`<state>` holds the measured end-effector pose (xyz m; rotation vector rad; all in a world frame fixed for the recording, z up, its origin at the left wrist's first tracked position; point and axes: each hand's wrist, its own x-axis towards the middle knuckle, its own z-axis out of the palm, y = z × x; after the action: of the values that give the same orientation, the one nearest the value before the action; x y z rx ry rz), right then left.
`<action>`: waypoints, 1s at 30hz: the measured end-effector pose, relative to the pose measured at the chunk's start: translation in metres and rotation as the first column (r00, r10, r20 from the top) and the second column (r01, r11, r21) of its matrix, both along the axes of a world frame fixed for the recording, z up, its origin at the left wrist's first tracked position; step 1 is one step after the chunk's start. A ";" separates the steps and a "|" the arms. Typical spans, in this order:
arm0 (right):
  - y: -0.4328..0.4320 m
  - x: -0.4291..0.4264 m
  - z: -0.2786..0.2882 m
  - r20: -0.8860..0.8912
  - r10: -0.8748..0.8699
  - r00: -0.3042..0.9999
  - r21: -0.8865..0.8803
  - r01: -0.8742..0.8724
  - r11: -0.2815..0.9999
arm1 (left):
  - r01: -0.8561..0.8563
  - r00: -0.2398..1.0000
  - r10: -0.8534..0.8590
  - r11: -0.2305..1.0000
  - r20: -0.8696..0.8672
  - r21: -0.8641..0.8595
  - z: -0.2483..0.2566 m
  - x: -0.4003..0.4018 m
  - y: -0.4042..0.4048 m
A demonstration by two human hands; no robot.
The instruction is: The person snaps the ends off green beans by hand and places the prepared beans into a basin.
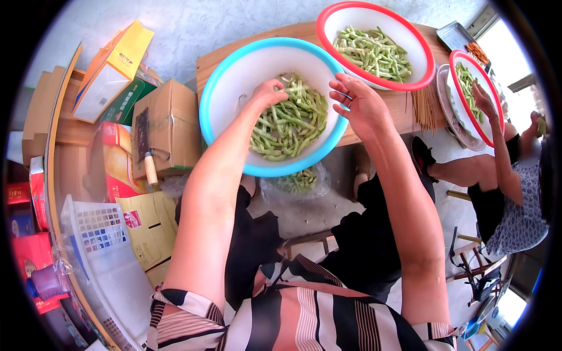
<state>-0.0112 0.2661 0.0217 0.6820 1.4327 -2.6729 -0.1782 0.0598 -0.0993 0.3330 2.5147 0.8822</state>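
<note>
A white basin with a blue rim (274, 172) sits before me, with a pile of green beans (292, 123) inside. My left hand (267, 94) is in that basin at the pile's upper left edge. Its fingertips meet the beans, but I cannot tell whether they pinch one. Over the basin's right rim, my right hand (362, 103) is raised with fingers apart and nothing in it. Just beyond it stands a white basin with a red rim (322, 26), containing short pieces of green bean (373, 55).
The wooden table (303, 31) carries the basins. A cleaver (150, 169) rests against a cardboard box (175, 127) at left. Thin sticks (423, 109) overhang the table's near edge. At right, another person (500, 188) sits by a smaller red-rimmed basin (498, 94). A plastic bag (322, 182) lies below.
</note>
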 end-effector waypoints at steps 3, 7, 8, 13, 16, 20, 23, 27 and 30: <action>-0.001 0.000 -0.001 -0.026 0.019 0.999 -0.014 -0.020 1.000 | 0.069 0.997 -0.070 0.997 0.019 0.029 0.011 0.015 -0.008; -0.004 0.001 -0.005 -0.066 0.055 0.996 -0.021 -0.057 0.998 | 0.259 0.965 -0.253 0.957 -0.062 0.129 0.022 0.040 -0.029; -0.006 0.000 -0.005 -0.073 0.070 0.995 -0.021 -0.072 0.997 | 0.271 0.962 -0.265 0.954 -0.067 0.126 0.024 0.046 -0.035; -0.009 0.001 -0.011 -0.069 0.129 0.989 -0.002 -0.130 0.992 | 0.263 0.950 -0.258 0.965 -0.174 0.004 0.067 0.090 -0.040; -0.013 0.003 -0.010 -0.058 0.140 0.989 0.005 -0.140 0.990 | 0.249 0.942 -0.267 0.962 -0.203 -0.111 0.094 0.102 -0.045; -0.018 0.005 -0.013 -0.088 0.195 0.977 0.114 -0.184 0.976 | 0.239 0.901 -0.298 0.947 -0.314 -0.214 0.110 0.111 -0.060; -0.009 0.006 -0.021 -0.205 0.089 0.975 0.540 0.037 0.841 | 0.148 0.910 -0.187 0.980 -0.369 -0.130 0.129 0.124 -0.061; 0.012 0.003 -0.054 -0.266 -0.203 0.942 0.651 0.331 0.683 | 0.001 0.917 0.050 0.992 -0.396 0.128 0.133 0.134 -0.067; 0.014 0.011 -0.069 -0.034 -0.111 0.993 0.283 0.116 0.952 | -0.152 0.979 0.204 0.804 -0.027 0.575 0.124 0.137 -0.063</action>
<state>0.0001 0.2805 -0.0469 0.7820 1.8613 -2.5831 -0.0412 -0.0028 0.0249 0.3249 2.3272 1.7413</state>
